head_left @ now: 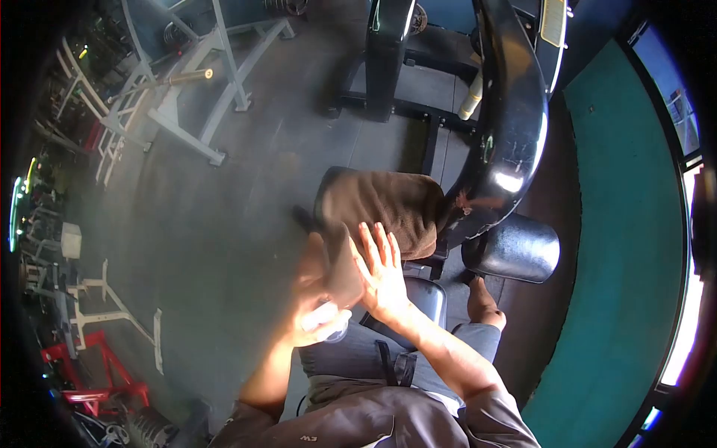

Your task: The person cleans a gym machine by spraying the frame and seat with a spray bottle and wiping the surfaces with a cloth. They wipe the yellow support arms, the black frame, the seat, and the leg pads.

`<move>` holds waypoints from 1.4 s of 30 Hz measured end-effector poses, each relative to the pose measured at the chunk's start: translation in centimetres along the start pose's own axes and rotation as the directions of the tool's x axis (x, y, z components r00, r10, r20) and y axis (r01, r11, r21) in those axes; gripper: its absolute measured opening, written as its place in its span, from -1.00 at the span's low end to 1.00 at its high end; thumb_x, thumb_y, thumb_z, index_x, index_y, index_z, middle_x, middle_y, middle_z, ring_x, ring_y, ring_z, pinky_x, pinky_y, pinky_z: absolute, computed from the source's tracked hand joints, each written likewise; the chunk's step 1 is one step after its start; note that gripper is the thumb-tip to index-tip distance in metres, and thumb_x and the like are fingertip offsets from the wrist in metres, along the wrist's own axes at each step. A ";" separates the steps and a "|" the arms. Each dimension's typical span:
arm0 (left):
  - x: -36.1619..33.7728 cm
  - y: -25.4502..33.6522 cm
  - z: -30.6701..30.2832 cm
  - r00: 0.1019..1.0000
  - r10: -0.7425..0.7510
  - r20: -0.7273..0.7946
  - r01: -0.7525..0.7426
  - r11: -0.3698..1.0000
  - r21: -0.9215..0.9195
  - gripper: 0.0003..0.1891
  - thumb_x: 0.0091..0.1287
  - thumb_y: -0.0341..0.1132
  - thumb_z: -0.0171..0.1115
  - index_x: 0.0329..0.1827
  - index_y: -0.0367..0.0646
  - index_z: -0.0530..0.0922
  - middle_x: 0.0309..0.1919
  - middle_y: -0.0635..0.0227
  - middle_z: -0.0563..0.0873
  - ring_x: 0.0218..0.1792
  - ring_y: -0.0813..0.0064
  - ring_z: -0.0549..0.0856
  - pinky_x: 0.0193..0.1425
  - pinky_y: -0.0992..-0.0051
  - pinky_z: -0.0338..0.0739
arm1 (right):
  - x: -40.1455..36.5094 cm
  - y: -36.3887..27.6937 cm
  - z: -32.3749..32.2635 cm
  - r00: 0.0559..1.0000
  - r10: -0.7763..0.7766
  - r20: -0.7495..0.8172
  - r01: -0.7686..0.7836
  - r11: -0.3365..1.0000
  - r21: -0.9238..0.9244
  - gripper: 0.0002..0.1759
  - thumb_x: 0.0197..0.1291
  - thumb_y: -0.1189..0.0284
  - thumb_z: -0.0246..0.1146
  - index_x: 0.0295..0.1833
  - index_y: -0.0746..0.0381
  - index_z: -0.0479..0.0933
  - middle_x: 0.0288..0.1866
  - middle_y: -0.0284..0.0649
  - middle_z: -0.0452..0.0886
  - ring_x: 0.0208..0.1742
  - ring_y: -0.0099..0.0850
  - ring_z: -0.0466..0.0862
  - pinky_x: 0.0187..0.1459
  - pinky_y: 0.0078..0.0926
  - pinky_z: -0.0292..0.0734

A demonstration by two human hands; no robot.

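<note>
My left hand (308, 297) is closed around a blurred brown cloth-like piece (345, 272), which stands up between my two hands. In the same hand, lower down, is a white object (321, 315) with a clear rounded end; I cannot tell its kind. My right hand (382, 278) is open, fingers stretched forward, its palm edge right at the brown piece. Just beyond the fingertips, a brown towel (388, 207) lies draped over a pad of the black exercise machine (523, 112). Below the hands are my lap and a black seat (426, 302).
A black roller pad (511, 248) sticks out at the right, near my bare foot (484, 302). A teal wall panel (609, 224) runs along the right side. Grey racks (216, 82) with a bar stand at the far left, and a red frame (97, 373) at the lower left.
</note>
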State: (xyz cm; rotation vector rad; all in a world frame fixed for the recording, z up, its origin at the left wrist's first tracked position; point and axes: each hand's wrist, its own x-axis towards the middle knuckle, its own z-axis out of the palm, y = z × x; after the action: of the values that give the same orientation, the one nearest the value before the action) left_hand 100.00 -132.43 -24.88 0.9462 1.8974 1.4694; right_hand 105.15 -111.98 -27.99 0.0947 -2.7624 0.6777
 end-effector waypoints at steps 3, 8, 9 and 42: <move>1.3 2.4 0.9 0.933 0.351 0.079 -0.344 0.807 0.480 -0.52 0.07 -0.50 0.38 0.13 -0.32 0.61 0.35 -0.01 0.54 0.00 0.11 0.73 0.14 0.19 0.63 | -0.6 0.3 0.6 0.998 0.051 0.046 -0.053 0.997 0.048 -0.15 -0.03 0.33 0.38 0.46 0.26 0.36 0.59 0.16 0.15 0.60 0.21 0.09 0.56 0.16 0.03; 1.6 1.7 2.3 0.979 0.128 0.159 -0.193 0.834 0.516 -0.49 0.08 -0.47 0.40 0.16 -0.33 0.59 0.40 0.02 0.48 0.09 0.04 0.65 0.20 0.16 0.61 | -3.1 0.6 -2.0 0.924 0.261 0.281 -0.232 -0.203 0.951 -0.58 0.29 0.56 0.24 0.26 0.39 0.50 0.22 -0.10 0.61 0.25 -0.35 0.58 0.34 -0.40 0.42; 1.7 1.4 2.3 0.963 0.202 0.178 -0.267 0.786 0.558 -0.50 0.08 -0.47 0.40 0.16 -0.33 0.59 0.38 0.03 0.49 0.07 0.04 0.65 0.20 0.18 0.61 | -2.9 0.6 -1.9 0.905 0.278 0.320 -0.268 -0.211 0.940 -0.60 0.31 0.53 0.26 0.24 0.38 0.51 0.19 -0.14 0.63 0.22 -0.38 0.58 0.30 -0.40 0.45; 9.9 -3.5 -3.5 0.987 0.023 -0.157 -0.029 0.999 -0.038 -0.45 0.21 -0.38 0.36 0.30 -0.36 0.55 0.15 0.15 0.68 0.23 0.33 0.58 0.29 0.40 0.47 | -9.3 4.2 3.7 0.539 0.730 0.420 -0.364 -0.248 0.898 0.14 0.04 0.13 0.61 0.53 0.43 0.08 0.27 -0.01 0.43 0.17 -0.30 0.54 0.22 -0.27 0.49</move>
State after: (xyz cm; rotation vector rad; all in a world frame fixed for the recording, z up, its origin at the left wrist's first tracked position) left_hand 90.69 -127.04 -27.49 0.8619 1.9643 1.6339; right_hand 112.48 -110.02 -35.78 -1.0656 -1.2309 2.4612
